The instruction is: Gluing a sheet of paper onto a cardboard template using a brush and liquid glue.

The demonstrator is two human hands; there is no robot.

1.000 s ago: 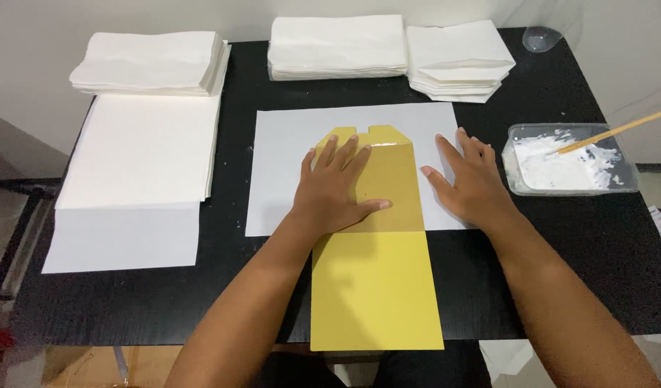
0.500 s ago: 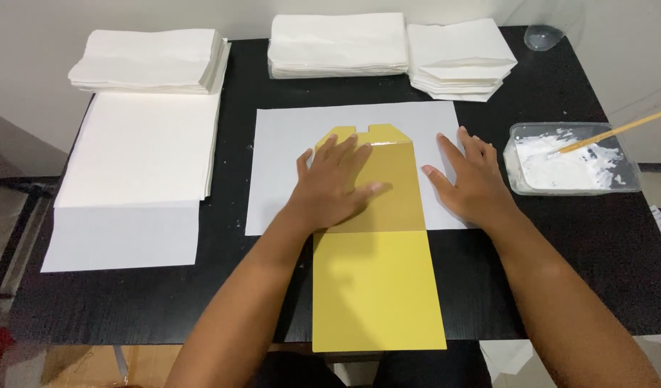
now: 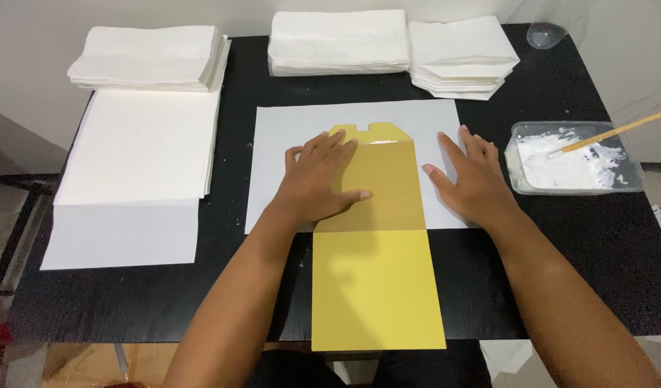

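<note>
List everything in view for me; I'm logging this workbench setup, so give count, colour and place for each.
yellow sheet: one, yellow, table centre, hanging over the near edge
white backing sheet: one, white, under the yellow sheet's far half
flat paper stack: one, white, left side
folded paper piles: three, white, along the far edge
tray of paste: one, clear with white paste, right side
stick: one, wooden, resting in the tray
table: one, black
left hand: flat on the yellow sheet
right hand: flat on the white backing sheet, beside the yellow sheet
</note>
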